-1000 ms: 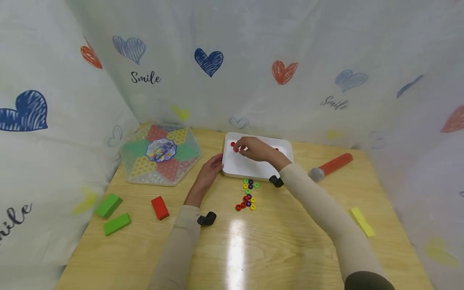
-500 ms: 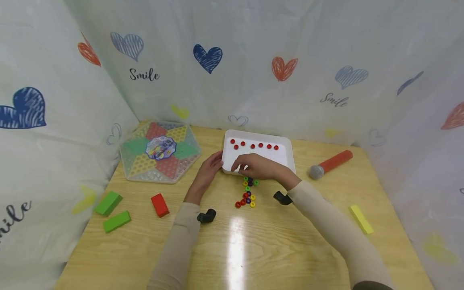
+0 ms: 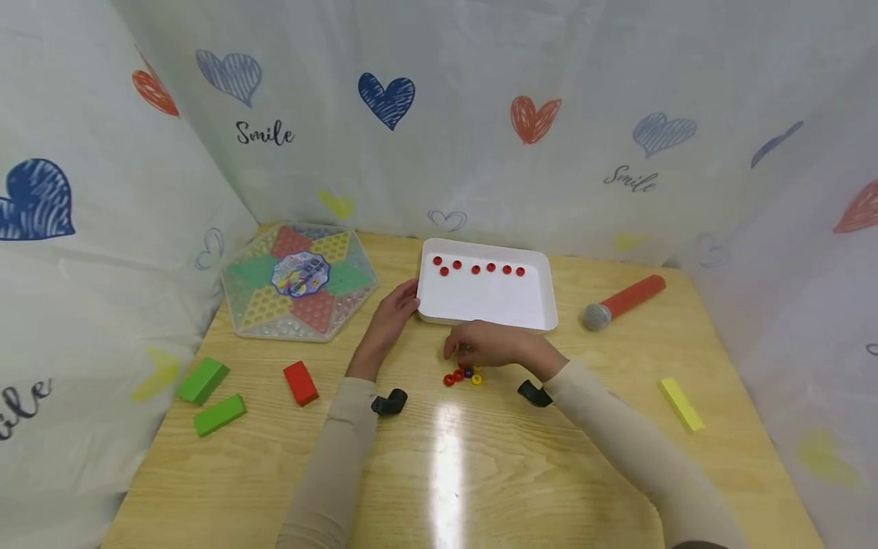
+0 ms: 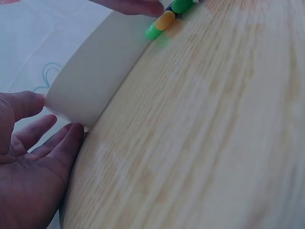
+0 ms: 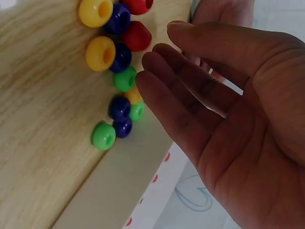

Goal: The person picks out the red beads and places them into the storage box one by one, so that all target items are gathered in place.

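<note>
beads [image 5: 121,58] in red, yellow, green and blue-purple lie bunched on the wooden table [image 3: 384,488], just beside the white tray [image 3: 480,301]. over them i see the right hand [image 3: 488,345], fingers loosely extended, thumb apart. the left hand [image 3: 391,316] touches the tray's left end, fingers relaxed. seven red beads [image 3: 476,270] sit inside.

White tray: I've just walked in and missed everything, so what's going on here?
A person's left grip touches the left side of the white tray, where seven red beads lie toward the far edge. The right grip hangs over mixed-colour beads on the table in front. No bead shows in that grip.
</note>
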A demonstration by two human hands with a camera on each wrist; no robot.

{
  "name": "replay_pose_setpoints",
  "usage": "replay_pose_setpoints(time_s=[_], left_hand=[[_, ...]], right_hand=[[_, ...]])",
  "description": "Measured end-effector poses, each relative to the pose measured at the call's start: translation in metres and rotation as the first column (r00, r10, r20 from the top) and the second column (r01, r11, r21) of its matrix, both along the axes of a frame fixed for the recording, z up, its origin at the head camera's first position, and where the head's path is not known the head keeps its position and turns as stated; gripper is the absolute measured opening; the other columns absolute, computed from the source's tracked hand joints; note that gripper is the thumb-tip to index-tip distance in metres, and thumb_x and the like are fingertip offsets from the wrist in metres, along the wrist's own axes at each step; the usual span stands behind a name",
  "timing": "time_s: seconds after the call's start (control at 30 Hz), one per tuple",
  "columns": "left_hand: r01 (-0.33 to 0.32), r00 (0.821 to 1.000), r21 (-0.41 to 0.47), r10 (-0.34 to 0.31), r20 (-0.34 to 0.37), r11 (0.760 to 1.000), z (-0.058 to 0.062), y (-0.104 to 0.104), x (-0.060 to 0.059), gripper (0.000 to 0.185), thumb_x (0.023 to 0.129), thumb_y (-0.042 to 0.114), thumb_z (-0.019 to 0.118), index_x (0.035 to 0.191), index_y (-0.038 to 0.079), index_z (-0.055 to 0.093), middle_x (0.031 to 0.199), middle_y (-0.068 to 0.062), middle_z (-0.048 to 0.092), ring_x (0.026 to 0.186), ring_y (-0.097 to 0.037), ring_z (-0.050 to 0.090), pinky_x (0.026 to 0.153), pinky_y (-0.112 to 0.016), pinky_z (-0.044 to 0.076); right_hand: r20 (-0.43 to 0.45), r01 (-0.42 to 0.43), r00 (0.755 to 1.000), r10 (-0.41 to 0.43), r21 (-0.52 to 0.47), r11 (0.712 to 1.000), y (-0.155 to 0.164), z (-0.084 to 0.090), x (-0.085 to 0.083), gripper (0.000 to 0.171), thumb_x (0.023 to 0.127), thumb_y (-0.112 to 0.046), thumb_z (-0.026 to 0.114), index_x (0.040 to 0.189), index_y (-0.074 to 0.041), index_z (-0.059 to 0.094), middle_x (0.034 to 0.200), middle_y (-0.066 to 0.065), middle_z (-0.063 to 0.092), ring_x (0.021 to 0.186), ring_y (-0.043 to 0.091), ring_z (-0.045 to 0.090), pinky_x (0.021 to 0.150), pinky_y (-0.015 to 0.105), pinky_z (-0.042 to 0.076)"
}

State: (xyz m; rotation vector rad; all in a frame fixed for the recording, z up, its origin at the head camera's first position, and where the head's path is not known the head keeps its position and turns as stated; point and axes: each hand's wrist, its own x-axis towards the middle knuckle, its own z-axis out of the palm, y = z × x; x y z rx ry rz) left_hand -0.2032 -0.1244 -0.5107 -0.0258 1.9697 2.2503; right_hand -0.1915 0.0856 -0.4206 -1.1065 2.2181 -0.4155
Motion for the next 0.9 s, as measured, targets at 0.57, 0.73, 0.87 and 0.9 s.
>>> replay_pose_setpoints(time_s=[0.57, 0.73, 0.87, 0.9], left_hand=[[-0.003, 1.0, -0.006, 0.003, 0.023, 1.0, 0.003, 0.0, 0.0, 0.048, 0.101, 0.01, 0.05, 0.148, 0.01, 0.039, 0.15, -0.009, 0.041, 0.137, -0.02, 0.04, 0.112, -0.033, 0.037], [-0.003, 1.0, -0.001, 0.003, 0.031, 1.0, 0.004, 0.0, 0.0, 0.049, 0.1, 0.01, 0.05, 0.148, 0.011, 0.038, 0.15, -0.008, 0.04, 0.138, -0.019, 0.039, 0.112, -0.032, 0.037], [-0.001, 1.0, 0.002, 0.001, 0.029, 1.0, 0.003, 0.0, 0.0, 0.049, 0.1, 0.01, 0.05, 0.148, 0.011, 0.038, 0.151, -0.009, 0.04, 0.138, -0.02, 0.039, 0.112, -0.033, 0.037], [-0.001, 1.0, 0.005, 0.001, 0.028, 1.0, 0.002, 0.001, 0.0, 0.049, 0.1, 0.01, 0.05, 0.148, 0.01, 0.038, 0.15, -0.009, 0.04, 0.138, -0.02, 0.039, 0.112, -0.033, 0.037]], right_hand=[[-0.177, -0.093, 0.979, 0.097, 0.032, 0.995, 0.005, -0.013, 0.008, 0.011, 0.09, -0.011, 0.068, 0.1, -0.015, 0.072, 0.095, -0.006, 0.063, 0.081, 0.007, 0.054, 0.075, 0.023, 0.049], [-0.186, -0.097, 0.977, 0.102, 0.036, 0.995, 0.007, -0.013, 0.011, 0.011, 0.091, -0.013, 0.068, 0.101, -0.016, 0.072, 0.097, -0.006, 0.064, 0.083, 0.006, 0.055, 0.077, 0.023, 0.05], [-0.186, -0.099, 0.977, 0.102, 0.027, 0.995, 0.008, -0.014, 0.012, 0.01, 0.09, -0.013, 0.069, 0.099, -0.016, 0.072, 0.094, -0.006, 0.064, 0.081, 0.006, 0.054, 0.076, 0.023, 0.049], [-0.186, -0.099, 0.977, 0.102, 0.026, 0.995, 0.008, -0.015, 0.012, 0.009, 0.09, -0.013, 0.069, 0.098, -0.016, 0.072, 0.093, -0.006, 0.063, 0.08, 0.006, 0.054, 0.075, 0.023, 0.049]])
